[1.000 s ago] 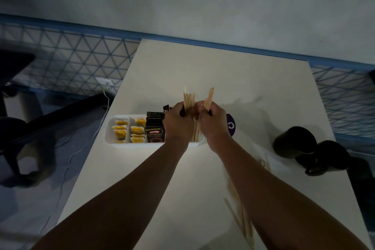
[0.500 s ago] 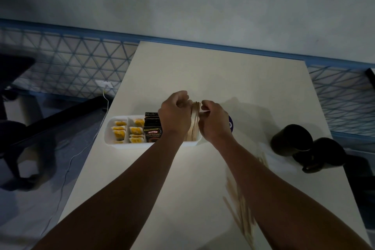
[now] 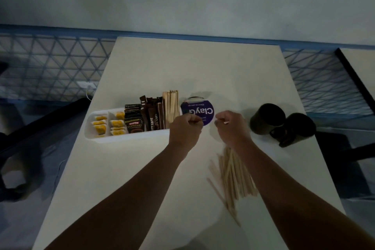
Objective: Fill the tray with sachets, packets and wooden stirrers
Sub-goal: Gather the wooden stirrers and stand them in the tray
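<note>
Left hand (image 3: pixel 185 128) curled empty beside the tray's (image 3: pixel 121 138) upright stirrers (image 3: pixel 170 107); right hand's (image 3: pixel 231 128) grip unclear.

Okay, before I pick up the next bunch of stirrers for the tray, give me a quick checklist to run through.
1. Stirrers left to load: ok, loose wooden stirrers lie piled on the table.
2. Room in the end compartment: cannot tell; upright stirrers stand packed there.
3. Hands free: cannot tell; left hand and right hand are both curled.
4. Tray flat on the table: ok.
5. Black mugs clear of the pile: ok, apart to its right.
</note>
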Available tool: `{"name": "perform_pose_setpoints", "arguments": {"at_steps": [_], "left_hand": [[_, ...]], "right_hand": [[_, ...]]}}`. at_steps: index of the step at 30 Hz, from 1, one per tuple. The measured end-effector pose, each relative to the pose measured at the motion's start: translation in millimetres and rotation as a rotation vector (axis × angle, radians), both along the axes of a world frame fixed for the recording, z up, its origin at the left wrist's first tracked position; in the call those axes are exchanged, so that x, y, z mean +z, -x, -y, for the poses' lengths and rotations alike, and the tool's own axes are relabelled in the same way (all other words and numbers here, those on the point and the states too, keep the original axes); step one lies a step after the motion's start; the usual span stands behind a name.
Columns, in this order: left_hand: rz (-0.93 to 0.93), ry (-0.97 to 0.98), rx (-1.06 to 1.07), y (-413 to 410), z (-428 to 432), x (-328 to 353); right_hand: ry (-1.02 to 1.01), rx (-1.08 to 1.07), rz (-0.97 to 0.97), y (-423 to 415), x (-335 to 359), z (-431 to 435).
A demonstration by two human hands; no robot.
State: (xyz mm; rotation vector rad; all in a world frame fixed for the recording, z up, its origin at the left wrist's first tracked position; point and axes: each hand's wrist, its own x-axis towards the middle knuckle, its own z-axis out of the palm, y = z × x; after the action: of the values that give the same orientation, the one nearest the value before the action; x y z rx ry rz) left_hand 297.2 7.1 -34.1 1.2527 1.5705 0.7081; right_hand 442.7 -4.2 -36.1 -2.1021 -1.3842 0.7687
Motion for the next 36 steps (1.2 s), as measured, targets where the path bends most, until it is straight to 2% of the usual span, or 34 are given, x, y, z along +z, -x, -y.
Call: {"name": "perform_pose_setpoints", "arguments": {"at_steps": [6, 12, 15, 22, 30, 36], "left_hand": [[-0.142, 0.185, -0.181, -33, 35, -20], [-0.360, 0.203, -0.401, -61, 59, -28], [-0.401, 0.219, -0.386, -74, 67, -30], [-0.554, 0.083, -0.418, -96, 78, -29], [-0.549, 0.065, -0.398, -100, 81, -32], [-0.582, 0.026, -0.397, -105, 81, -32]], "right_hand": [[0.138, -0.121, -0.012, -47, -10, 41], [0.274, -0.078, 0.106, -82, -26, 74], [0.308, -0.069, 0.129, -91, -30, 85], [0.314, 0.056, 0.160, -91, -39, 92], [0.372, 0.029, 0.075, -82, -45, 87], [0.335, 0.008, 0.019, -88, -48, 86]]}}
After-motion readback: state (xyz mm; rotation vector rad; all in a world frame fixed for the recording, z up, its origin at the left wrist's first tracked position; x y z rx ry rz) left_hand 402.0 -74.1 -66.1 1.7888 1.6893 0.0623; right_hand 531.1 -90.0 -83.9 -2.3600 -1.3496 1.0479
